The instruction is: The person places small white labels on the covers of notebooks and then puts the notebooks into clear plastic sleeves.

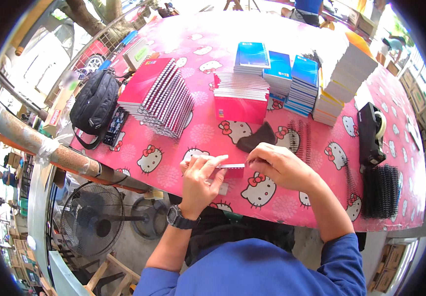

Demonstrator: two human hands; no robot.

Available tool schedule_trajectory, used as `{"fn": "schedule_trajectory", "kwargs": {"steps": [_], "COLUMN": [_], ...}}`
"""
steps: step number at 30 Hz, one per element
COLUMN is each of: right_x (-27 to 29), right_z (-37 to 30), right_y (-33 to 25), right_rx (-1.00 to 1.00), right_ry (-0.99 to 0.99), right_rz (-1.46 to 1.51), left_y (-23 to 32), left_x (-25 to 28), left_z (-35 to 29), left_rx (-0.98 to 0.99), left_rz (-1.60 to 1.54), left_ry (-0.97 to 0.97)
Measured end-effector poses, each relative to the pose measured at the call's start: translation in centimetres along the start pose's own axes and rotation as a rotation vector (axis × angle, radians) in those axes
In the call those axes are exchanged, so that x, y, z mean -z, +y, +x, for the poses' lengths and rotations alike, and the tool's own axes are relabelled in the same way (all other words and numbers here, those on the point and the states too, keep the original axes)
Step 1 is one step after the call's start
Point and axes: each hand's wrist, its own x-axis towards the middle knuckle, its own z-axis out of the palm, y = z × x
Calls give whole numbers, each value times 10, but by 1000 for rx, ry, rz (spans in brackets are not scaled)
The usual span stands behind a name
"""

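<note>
Left hand (200, 181) holds red notebook (233, 173) at near side of pink table (168, 176); right hand (283, 166) just beside notebook's right end; spiral-bound notebooks (161, 101) stacked left

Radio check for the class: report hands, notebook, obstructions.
Left hand gripping pink notebook by its left end. Right hand curled near its right end. Dark object just beyond.

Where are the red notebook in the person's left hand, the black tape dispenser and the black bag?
Red notebook (233, 171): head view, on its cover below the white edge.
Black tape dispenser (369, 137): head view, on its body.
Black bag (93, 105): head view, on the middle of its fabric.
</note>
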Motion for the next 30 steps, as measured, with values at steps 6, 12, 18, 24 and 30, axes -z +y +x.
{"fn": "schedule_trajectory", "kwargs": {"steps": [6, 12, 18, 24, 30], "right_x": [-5, -11, -23, -19, -19], "right_z": [12, 16, 15, 14, 9], "right_y": [18, 19, 24, 24, 27], "right_rx": [61, 37, 176, 227, 240], "right_ry": [51, 153, 179, 93, 137], "right_rz": [17, -41, -165, -118, -30], "left_y": [1, 0, 2, 1, 2], "left_x": [-5, -6, -4, -3, -7], "left_z": [-3, -5, -5, -3, -2], "left_rx": [-18, -20, -15, -2, -20], "left_rz": [13, 32, 26, 11, 12], "left_ry": [55, 60, 57, 51, 65]}}
